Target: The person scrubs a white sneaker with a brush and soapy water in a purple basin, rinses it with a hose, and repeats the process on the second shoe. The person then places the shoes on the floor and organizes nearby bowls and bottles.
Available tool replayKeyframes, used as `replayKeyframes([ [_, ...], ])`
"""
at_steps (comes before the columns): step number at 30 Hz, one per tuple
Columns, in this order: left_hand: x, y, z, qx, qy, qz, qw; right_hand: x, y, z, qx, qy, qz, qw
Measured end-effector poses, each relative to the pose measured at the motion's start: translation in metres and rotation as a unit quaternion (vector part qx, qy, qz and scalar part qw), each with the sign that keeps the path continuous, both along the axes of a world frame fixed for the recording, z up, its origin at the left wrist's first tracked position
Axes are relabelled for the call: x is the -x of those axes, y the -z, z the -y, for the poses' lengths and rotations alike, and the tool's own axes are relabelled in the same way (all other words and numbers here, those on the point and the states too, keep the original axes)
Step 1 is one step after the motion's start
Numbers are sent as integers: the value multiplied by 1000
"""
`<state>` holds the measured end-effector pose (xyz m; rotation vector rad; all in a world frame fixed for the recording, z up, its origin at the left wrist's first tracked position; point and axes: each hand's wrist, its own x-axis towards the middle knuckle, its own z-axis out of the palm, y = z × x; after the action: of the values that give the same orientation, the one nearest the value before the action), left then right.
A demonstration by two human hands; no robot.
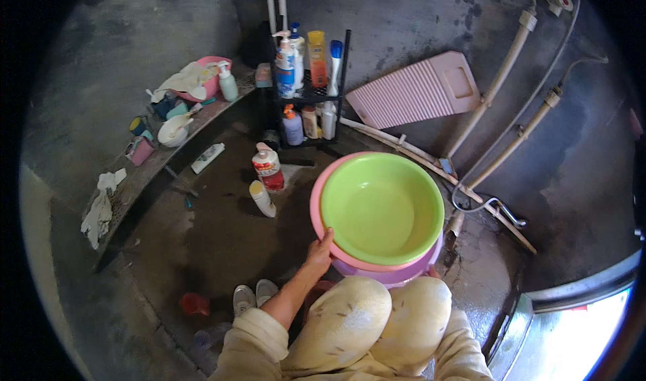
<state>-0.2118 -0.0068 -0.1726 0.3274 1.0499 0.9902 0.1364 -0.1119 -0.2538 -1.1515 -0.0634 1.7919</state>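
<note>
In front of my knees is a stack of plastic basins: a green basin point(378, 209) on top, a pink basin point(317, 207) under it and a purple basin point(409, 274) at the bottom. My left hand point(319, 255) grips the stack's near left side, its thumb over the pink rim. At the near right, my right hand point(433, 272) holds the purple basin's rim; my knee and sleeve hide most of that hand. The green basin looks empty. Beyond the stack's left side, a pump bottle point(268, 168) and a yellow-capped white bottle point(262, 199) stand on the wet floor.
A black rack point(308, 98) holds several bottles. Beside it a pink washboard point(414, 91) leans on the wall. Pipes and a shower hose point(525, 96) run down at the right. At left, a low bench point(166, 161) carries cups, a bowl and cloths. A red plastic item point(195, 305) lies near the shoes point(255, 296).
</note>
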Motion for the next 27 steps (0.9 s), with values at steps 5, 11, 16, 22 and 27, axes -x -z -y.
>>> replayKeyframes([
  [5, -23, 56, -9, 4, 77, -165, 983, -23, -7, -18, -10, 34, 68, 997],
  [11, -26, 70, 0, -37, 90, -272, 957, -19, -7, -29, -9, 43, 116, 992],
  [16, -43, 30, 2, -135, 53, -635, 759, -37, -10, -21, -2, 63, 166, 984],
  [22, -18, 54, 3, 159, 137, -139, 968, -37, -15, -22, -21, 68, 180, 981],
  [27, -33, 63, 7, -10, 58, 29, 998, -28, -11, -16, -32, 70, 196, 978],
])
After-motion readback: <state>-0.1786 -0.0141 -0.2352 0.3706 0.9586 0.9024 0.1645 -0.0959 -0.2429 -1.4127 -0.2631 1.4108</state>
